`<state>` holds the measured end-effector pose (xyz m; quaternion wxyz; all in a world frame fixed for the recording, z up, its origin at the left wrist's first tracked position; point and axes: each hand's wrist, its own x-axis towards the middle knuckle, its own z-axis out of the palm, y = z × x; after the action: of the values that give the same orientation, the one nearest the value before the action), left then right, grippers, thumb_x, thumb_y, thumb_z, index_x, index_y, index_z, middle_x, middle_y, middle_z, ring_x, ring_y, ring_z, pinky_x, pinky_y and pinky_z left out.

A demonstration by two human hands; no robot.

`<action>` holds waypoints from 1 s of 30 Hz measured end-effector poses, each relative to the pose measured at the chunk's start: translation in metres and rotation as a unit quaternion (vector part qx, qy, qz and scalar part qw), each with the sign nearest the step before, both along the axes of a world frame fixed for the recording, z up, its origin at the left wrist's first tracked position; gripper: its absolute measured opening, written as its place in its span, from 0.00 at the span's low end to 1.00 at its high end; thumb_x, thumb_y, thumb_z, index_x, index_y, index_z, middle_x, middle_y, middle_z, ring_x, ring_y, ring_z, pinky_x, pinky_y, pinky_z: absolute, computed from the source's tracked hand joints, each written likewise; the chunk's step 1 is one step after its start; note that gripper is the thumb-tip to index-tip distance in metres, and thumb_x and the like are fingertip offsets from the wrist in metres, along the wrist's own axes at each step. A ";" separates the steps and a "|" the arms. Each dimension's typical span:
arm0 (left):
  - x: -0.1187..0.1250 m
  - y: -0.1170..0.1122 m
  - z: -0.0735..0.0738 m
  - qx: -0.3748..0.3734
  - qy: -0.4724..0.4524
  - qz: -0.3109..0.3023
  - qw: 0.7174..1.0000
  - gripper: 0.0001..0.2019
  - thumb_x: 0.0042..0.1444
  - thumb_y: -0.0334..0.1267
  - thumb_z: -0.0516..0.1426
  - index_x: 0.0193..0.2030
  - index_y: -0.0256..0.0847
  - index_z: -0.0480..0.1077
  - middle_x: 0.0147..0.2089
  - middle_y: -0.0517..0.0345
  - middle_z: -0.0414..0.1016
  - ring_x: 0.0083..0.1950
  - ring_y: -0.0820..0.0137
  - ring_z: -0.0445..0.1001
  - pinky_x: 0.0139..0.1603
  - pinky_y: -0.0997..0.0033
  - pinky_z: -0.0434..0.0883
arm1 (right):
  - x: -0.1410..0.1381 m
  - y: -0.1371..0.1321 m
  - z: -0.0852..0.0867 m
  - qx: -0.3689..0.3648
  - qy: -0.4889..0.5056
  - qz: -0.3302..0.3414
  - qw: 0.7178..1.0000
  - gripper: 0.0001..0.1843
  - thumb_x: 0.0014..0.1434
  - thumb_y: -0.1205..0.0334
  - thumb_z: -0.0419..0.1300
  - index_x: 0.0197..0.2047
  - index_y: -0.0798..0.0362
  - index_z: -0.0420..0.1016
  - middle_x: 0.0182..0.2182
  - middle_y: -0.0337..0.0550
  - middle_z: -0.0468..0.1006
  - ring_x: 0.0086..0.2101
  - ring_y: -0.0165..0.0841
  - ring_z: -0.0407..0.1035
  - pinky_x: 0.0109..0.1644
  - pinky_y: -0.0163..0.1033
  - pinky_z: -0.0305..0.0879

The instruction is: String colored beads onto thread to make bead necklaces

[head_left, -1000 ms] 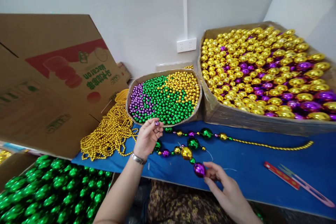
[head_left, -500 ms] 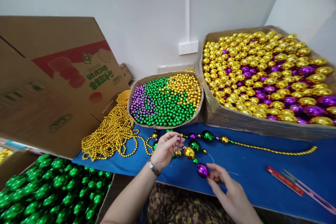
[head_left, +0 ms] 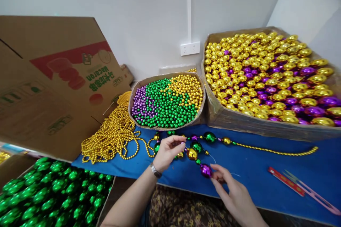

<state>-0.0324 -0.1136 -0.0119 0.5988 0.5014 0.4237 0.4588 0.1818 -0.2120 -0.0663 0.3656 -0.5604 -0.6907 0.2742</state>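
Note:
A strand of shiny beads hangs between my hands above the blue cloth. My right hand [head_left: 230,188] pinches the large purple bead [head_left: 206,170] at the strand's near end. Up the strand from it come a small green bead [head_left: 198,161] and a large gold bead [head_left: 192,154]. My left hand [head_left: 167,151], with a watch at the wrist, is at the upper end; its thumb and forefinger are slightly apart, close to a small purple bead partly hidden by the fingers. Behind lie a large green bead [head_left: 196,147] and a thin clear string [head_left: 213,158].
A box of small purple, green and gold beads [head_left: 167,128] stands ahead. At right is a box of large gold and purple beads [head_left: 239,122]. Gold bead chains [head_left: 109,138] are heaped left, above large green beads [head_left: 64,184]. Pink tweezers [head_left: 317,197] lie right.
My left thumb and forefinger have parted from their pinch on the small purple bead, which sits lower, nearer the gold bead. My right hand keeps its pinch on the large purple bead.

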 end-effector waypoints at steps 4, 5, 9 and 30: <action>0.006 -0.002 -0.009 0.019 0.030 -0.023 0.999 0.13 0.46 0.39 0.65 0.38 0.37 0.72 0.35 0.54 0.75 0.33 0.73 0.71 0.33 0.75 0.68 | 0.003 0.002 -0.013 -0.034 -0.006 -0.008 0.999 0.16 0.62 0.55 0.49 0.52 0.48 0.63 0.35 0.41 0.78 0.36 0.33 0.75 0.39 0.35 0.70; 0.008 -0.003 -0.012 0.013 0.029 -0.024 0.999 0.13 0.46 0.39 0.65 0.37 0.37 0.72 0.34 0.54 0.75 0.32 0.73 0.70 0.33 0.75 0.67 | 0.004 0.003 -0.018 -0.054 -0.002 -0.012 0.998 0.16 0.62 0.55 0.49 0.52 0.48 0.63 0.36 0.42 0.78 0.37 0.34 0.75 0.40 0.36 0.70; 0.019 -0.006 -0.028 -0.008 0.025 -0.026 0.999 0.13 0.45 0.40 0.65 0.35 0.36 0.72 0.30 0.56 0.74 0.30 0.74 0.70 0.31 0.76 0.66 | 0.006 0.006 -0.039 -0.119 0.055 -0.032 0.991 0.17 0.62 0.55 0.50 0.52 0.50 0.60 0.42 0.46 0.75 0.41 0.35 0.74 0.44 0.39 0.71; 0.016 -0.016 0.083 0.215 0.088 -0.034 0.972 0.05 0.51 0.33 0.60 0.35 0.40 0.78 0.41 0.49 0.77 0.43 0.63 0.73 0.47 0.67 0.67 | -0.006 0.050 0.051 0.006 0.032 0.118 0.993 0.16 0.65 0.57 0.46 0.45 0.50 0.73 0.34 0.43 0.77 0.29 0.29 0.72 0.33 0.33 0.70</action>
<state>-0.0160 -0.1298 0.0708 0.4526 0.6711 0.3485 0.4727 0.1758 -0.1621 -0.0149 0.3561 -0.4640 -0.7413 0.3293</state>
